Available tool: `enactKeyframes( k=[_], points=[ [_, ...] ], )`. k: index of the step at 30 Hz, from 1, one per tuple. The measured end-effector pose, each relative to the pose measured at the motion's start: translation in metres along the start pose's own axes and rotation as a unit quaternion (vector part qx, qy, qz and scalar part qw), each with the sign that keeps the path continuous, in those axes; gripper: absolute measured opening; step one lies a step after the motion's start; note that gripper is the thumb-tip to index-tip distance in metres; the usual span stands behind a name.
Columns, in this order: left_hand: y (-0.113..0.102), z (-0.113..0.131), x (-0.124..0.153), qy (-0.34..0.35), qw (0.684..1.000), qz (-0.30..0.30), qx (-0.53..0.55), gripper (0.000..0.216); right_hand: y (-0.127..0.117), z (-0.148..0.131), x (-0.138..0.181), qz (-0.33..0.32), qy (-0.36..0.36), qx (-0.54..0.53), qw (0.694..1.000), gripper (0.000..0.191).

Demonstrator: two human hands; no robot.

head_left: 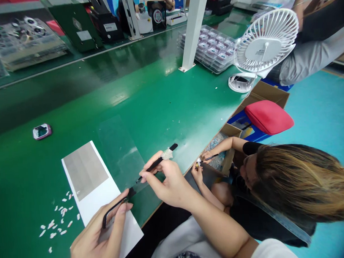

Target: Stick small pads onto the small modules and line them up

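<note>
Pinching a pair of black tweezers (pixel 114 210) between thumb and fingers, the left hand (pixel 97 238) rests low over a white sheet (pixel 128 231), the tweezers angled up and to the right. The right hand (pixel 165 180) is closed on a second pair of black tweezers (pixel 154 165), which has a wrap of white tape (pixel 167 154) near its far end, and its fine tip points down toward the tip of the other pair. The two tips come close together at the edge of a clear plastic film (pixel 118 154) lying flat on a green bench mat (pixel 43 176); whether they grip anything is too fine to tell. Just beside the film lies the white sheet, with a grey square pad (pixel 85 170) on it, and small white flakes (pixel 59 219) are scattered on the mat at its left edge. Farther up the mat sits a small pink-rimmed device (pixel 42 131). To the right, a seated co-worker (pixel 300 184) holds thin tweezers (pixel 210 156) in both hands (pixel 200 164) near a cardboard box (pixel 228 149). Beyond stand stacked plastic trays (pixel 210 47), a white desk fan (pixel 266 39) and a red cushion (pixel 268 117)
</note>
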State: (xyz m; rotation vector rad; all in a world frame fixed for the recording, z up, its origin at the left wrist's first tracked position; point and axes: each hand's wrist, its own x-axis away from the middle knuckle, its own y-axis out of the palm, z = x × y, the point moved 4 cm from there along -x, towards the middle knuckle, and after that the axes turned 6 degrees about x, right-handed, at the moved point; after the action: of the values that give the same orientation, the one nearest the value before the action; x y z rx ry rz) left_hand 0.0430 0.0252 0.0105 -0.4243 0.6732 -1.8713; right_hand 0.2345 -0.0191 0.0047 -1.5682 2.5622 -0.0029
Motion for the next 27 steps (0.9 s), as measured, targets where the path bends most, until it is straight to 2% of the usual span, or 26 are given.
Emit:
enactKeyframes(
  k=[19, 23, 27],
  points=[
    [0.0017, 0.0062, 0.0, 0.006, 1.0, -0.002, 0.023, 0.036, 0.0005, 0.0017, -0.0003, 0.005, 0.009, -0.001, 1.0, 0.006],
    [-0.0002, 0.0085, 0.0022, -0.005, 0.999, 0.028, 0.034, 0.035, 0.0011, 0.0017, 0.0008, 0.016, -0.001, -0.015, 1.0, 0.005],
    [-0.0022, 0.0081, 0.0032, -0.018, 0.996, 0.064, 0.058, 0.032, -0.0005, 0.0039, 0.0032, 0.073, -0.015, -0.069, 0.995, 0.008]
  ],
)
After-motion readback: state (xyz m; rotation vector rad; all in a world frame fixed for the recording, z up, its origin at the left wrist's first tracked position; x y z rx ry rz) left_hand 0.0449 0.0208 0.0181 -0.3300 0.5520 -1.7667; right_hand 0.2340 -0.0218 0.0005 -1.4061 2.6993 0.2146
